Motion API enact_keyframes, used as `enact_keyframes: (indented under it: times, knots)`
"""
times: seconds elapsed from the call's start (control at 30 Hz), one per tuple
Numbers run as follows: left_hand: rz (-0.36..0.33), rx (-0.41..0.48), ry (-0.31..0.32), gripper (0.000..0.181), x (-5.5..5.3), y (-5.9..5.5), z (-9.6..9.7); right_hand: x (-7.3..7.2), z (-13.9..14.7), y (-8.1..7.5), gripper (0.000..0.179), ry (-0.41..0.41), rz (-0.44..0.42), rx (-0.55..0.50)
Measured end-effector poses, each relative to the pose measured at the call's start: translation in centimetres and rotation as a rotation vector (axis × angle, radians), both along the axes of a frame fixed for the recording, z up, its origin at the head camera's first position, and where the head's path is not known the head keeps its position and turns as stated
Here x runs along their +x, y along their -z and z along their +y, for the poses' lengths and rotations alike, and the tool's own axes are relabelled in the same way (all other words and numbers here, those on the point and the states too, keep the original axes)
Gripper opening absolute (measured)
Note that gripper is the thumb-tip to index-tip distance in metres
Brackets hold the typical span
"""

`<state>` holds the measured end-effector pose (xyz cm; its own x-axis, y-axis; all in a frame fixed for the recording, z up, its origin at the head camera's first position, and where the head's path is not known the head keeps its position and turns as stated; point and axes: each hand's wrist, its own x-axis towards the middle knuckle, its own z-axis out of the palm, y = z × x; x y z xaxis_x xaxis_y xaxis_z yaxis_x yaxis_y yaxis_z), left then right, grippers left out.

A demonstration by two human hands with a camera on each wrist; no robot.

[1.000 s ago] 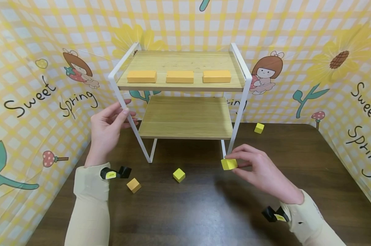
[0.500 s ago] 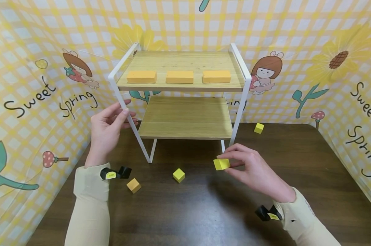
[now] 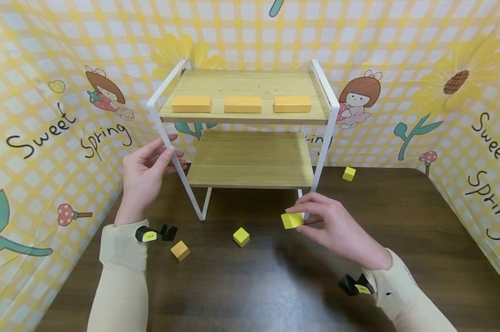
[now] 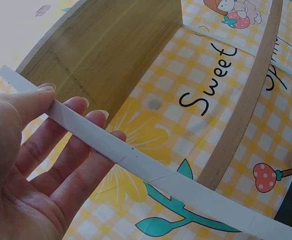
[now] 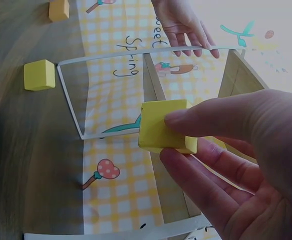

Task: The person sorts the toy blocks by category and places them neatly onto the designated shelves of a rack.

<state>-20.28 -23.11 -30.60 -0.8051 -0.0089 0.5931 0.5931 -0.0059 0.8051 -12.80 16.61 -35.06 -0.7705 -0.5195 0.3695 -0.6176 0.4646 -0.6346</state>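
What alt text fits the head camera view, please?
A right hand pinches a yellow block above a dark table while the left hand grips a white-framed shelf. Three orange blocks line its top board; two yellow cubes and one orange cube lie on the table.

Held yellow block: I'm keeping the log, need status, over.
Right hand pinches yellow block, clear of table. Left hand holds white frame. Loose block nearby on table.

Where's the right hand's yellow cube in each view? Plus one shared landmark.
Head: right of centre, lower half; yellow cube in the right hand.
Left wrist: not in it.
Right wrist: cube near centre.
Landmark: left hand at the white post; picture left in head and left wrist, top in right wrist.
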Motion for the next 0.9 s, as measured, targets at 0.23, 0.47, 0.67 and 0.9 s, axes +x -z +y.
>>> enact_keyframes:
  times: [0.23,0.47,0.67,0.9]
  knots:
    - [-0.003,0.012,0.011,0.028,0.0,0.1,0.0,-0.7,-1.0,-0.5,0.040,-0.026,0.020,-0.020]
    - [-0.010,0.011,0.006,0.027,-0.1,0.0,0.0,-1.4,-2.5,-0.7,0.039,-0.059,0.031,-0.048]
    - [-0.019,0.016,0.004,0.027,-0.1,0.0,0.1,-1.9,-3.9,-1.1,0.039,-0.081,0.005,-0.057]
    - [-0.012,0.016,0.011,0.027,0.0,0.0,0.0,-2.7,-5.6,-1.7,0.038,-0.099,0.001,-0.023]
